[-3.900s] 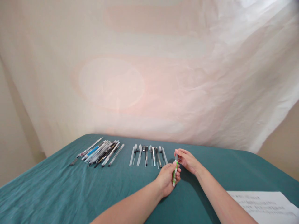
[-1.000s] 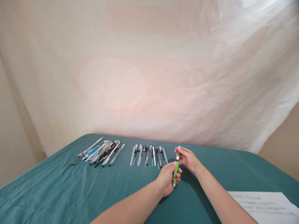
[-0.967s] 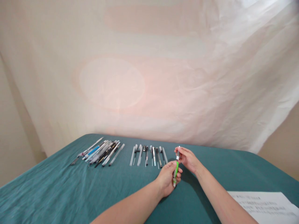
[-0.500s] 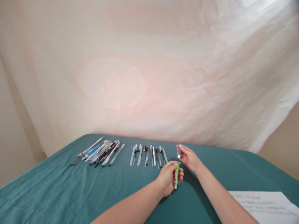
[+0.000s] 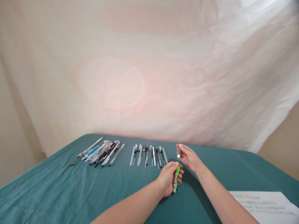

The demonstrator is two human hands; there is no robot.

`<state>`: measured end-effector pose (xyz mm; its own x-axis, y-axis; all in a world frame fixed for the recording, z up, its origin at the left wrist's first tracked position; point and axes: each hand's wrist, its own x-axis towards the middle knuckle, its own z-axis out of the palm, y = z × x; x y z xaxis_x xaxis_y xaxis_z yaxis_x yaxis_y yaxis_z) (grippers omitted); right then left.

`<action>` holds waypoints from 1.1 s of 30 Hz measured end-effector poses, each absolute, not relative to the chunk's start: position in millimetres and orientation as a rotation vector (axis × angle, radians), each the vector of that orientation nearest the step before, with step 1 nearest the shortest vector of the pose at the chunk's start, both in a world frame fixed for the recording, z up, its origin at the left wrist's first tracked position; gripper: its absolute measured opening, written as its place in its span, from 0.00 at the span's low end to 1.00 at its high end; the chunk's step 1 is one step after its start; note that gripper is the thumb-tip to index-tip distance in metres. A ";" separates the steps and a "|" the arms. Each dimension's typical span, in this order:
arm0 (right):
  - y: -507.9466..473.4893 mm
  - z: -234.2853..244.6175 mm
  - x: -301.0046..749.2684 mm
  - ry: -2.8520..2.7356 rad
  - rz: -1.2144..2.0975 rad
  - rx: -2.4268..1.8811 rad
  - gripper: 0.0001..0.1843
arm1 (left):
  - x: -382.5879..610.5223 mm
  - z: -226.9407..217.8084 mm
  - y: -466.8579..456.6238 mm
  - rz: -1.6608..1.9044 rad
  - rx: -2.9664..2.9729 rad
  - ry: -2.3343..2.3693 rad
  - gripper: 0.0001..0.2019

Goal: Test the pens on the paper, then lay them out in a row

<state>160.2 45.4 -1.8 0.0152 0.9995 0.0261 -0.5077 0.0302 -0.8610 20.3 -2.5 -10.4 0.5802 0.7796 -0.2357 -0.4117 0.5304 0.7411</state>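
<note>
Left hand (image 5: pixel 167 181) closed round green pen barrel (image 5: pixel 176 179), just above teal tablecloth (image 5: pixel 70 189). Right hand (image 5: pixel 189 158) pinched small cap (image 5: pixel 178 153), apart from barrel. Judged light, stiff, smooth plastic; best gripped mid-barrel.

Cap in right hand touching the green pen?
Apart. The head view shows a strip of teal cloth between the cap in the right hand and the green pen in the left hand.
</note>
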 end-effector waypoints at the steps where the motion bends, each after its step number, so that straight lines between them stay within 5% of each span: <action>1: 45.2 -0.7 160.7 -0.825 1.385 -0.791 0.08 | 20.3 -10.9 -2.4 0.761 0.693 0.604 0.09; 12: 64.2 -25.6 175.5 -0.946 1.031 -1.133 0.16 | 20.0 -9.2 -4.4 0.775 0.720 0.608 0.07; 33: 117.7 -30.7 130.2 -1.550 0.405 -1.808 0.13 | 19.0 -12.7 -2.2 0.818 0.660 0.561 0.07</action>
